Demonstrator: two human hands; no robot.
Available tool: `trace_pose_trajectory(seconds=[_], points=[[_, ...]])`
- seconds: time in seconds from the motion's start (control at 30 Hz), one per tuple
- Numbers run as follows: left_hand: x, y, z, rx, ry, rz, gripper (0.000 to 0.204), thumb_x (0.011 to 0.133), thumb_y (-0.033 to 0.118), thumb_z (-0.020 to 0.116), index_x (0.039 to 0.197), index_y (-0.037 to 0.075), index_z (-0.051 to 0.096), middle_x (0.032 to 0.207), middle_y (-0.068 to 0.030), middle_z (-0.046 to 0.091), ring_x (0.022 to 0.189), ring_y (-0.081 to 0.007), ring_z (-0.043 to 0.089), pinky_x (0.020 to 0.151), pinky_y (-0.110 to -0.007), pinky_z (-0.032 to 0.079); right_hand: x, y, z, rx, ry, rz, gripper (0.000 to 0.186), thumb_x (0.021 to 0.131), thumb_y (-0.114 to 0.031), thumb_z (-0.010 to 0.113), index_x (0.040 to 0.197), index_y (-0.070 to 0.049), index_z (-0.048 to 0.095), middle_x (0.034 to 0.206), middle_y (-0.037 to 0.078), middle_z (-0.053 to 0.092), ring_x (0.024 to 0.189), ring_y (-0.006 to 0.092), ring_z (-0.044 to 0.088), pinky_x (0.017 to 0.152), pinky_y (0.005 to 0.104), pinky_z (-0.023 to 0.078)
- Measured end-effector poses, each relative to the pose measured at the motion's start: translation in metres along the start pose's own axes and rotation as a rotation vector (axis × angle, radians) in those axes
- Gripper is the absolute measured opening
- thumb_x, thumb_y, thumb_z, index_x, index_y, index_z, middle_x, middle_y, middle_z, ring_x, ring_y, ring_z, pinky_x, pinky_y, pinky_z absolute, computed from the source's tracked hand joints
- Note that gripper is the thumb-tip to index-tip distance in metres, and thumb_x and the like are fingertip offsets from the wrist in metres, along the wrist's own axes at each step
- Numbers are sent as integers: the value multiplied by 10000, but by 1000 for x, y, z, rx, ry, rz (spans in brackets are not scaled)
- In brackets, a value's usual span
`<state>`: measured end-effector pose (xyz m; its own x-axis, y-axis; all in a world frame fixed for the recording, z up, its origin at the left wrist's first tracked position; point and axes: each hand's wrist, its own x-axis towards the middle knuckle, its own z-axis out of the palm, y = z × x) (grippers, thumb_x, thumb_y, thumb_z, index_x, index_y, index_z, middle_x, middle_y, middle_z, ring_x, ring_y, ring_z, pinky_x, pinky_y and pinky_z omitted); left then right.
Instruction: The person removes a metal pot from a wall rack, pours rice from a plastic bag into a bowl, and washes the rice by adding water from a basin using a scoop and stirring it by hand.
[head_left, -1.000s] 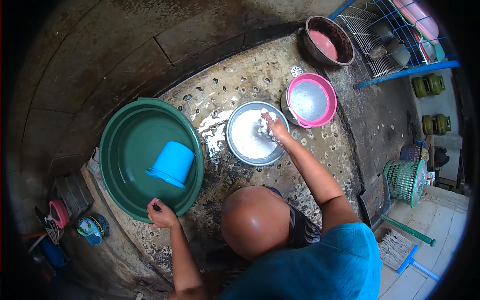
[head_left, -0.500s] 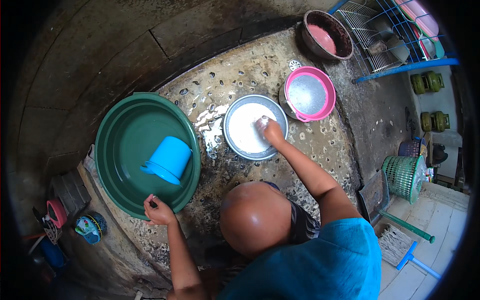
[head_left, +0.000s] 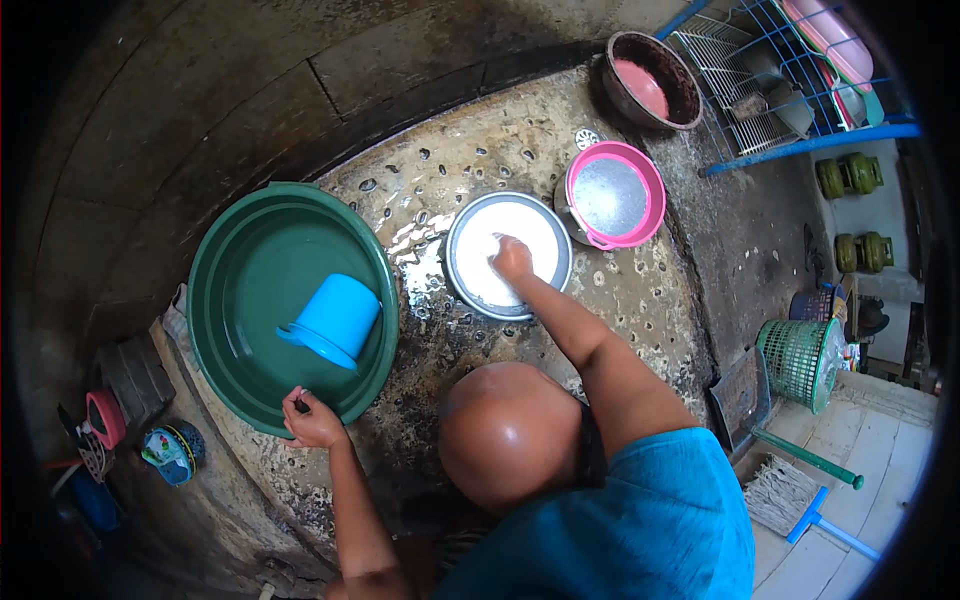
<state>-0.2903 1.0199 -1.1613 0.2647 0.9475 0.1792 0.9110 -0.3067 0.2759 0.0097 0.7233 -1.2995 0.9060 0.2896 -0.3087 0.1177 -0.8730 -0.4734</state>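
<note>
A round grey metal basin [head_left: 456, 270] holds white contents [head_left: 490, 270], too fine for me to name. Inside it, my right hand [head_left: 513, 260] has its fingers bunched and partly sunk in the white; what they hold, if anything, is hidden. At the near rim of a big green tub [head_left: 205, 330], my left hand [head_left: 317, 425] is curled with thumb and fingertips together, and nothing nameable shows in it. A blue plastic dipper [head_left: 343, 310] lies tilted inside the tub, away from both hands.
Beside the basin sits a pink-rimmed strainer [head_left: 652, 200], with a dark brown tub [head_left: 615, 85] behind it. A blue wire dish rack [head_left: 810, 135] stands at the far right. A green basket [head_left: 795, 360], a dustpan [head_left: 740, 395] and a mop [head_left: 785, 495] are nearer on the right.
My right hand has moved left within the basin, toward its middle. My left hand stays at the tub's rim, nearly unmoved.
</note>
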Motion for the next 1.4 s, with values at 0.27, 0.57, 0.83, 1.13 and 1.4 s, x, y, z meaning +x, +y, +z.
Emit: trace_pose_trajectory(seconds=[0.27, 0.57, 0.83, 1.13, 1.4], points=[[0, -5, 1, -24, 31, 18, 83, 775, 197, 598, 851, 207, 629, 876, 107, 623, 900, -166, 571, 1014, -571, 100, -10, -17, -39, 1163, -175, 614, 560, 812, -379, 639, 1135, 56, 501, 924, 143, 594, 795, 249, 578, 530, 391, 498], [-2, 1, 1, -52, 31, 19, 97, 769, 180, 583, 847, 214, 630, 882, 117, 625, 920, -161, 571, 1022, -581, 81, -37, -46, -123, 892, -92, 422, 364, 890, -403, 524, 907, -41, 553, 671, 31, 537, 494, 114, 473, 410, 260, 398], [-1, -2, 4, -49, 31, 21, 93, 780, 222, 588, 862, 230, 631, 883, 118, 628, 908, -154, 569, 1014, -576, 86, -20, 10, -91, 750, 103, 190, 471, 893, -415, 511, 750, 30, 569, 565, 88, 532, 502, 188, 506, 477, 353, 406], [-3, 0, 2, -54, 34, 22, 90, 763, 194, 585, 836, 218, 631, 887, 125, 627, 908, -163, 571, 1021, -572, 83, -42, -42, -84, -304, 26, -133, 562, 797, -446, 596, 1240, -117, 486, 1351, 194, 360, 1152, 391, 444, 893, 468, 423], [0, -2, 1, -51, 47, 34, 95, 759, 195, 578, 841, 211, 623, 901, 113, 631, 914, -176, 570, 1028, -581, 61, 4, 10, -13, -367, 73, -185, 378, 743, -215, 619, 1110, -122, 604, 1163, 120, 535, 1088, 294, 507, 869, 434, 460]])
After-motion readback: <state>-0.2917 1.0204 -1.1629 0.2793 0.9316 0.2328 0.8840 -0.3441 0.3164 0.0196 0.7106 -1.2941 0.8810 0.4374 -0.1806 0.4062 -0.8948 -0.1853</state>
